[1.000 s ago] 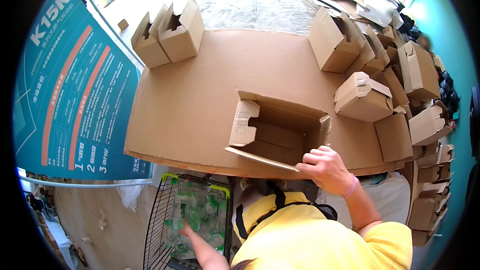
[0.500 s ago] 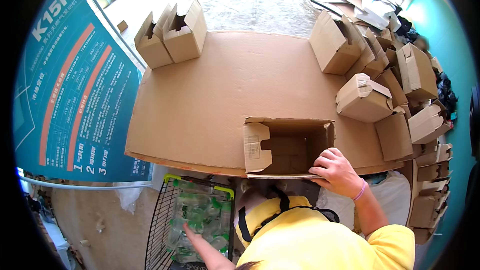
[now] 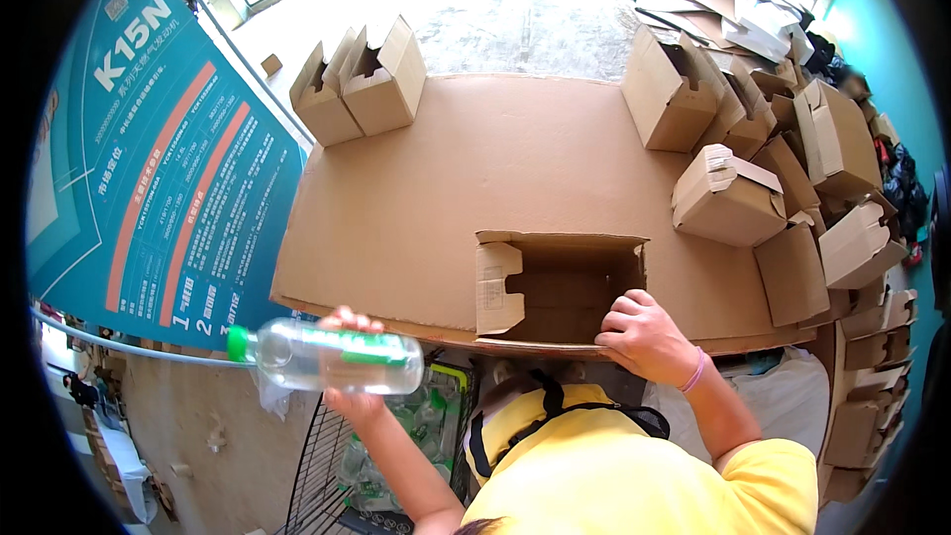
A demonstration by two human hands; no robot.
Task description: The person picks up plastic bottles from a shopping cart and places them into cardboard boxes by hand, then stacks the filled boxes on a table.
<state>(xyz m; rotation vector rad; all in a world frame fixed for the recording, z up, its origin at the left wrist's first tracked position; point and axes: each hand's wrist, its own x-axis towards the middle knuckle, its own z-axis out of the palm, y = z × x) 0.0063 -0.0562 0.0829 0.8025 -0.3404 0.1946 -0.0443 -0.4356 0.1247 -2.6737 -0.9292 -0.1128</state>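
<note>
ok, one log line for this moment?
left hand: holds clear bottle sideways, green cap leftward | right hand: curled at near-right corner of open box | wire cart: more bottles

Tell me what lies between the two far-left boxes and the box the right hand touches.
Head view: only bare brown cardboard tabletop separates the two far-left boxes from the box at the right hand.

Left fingers (image 3: 347, 319) have lifted a bottle (image 3: 332, 357) from the cart (image 3: 452, 373).
</note>
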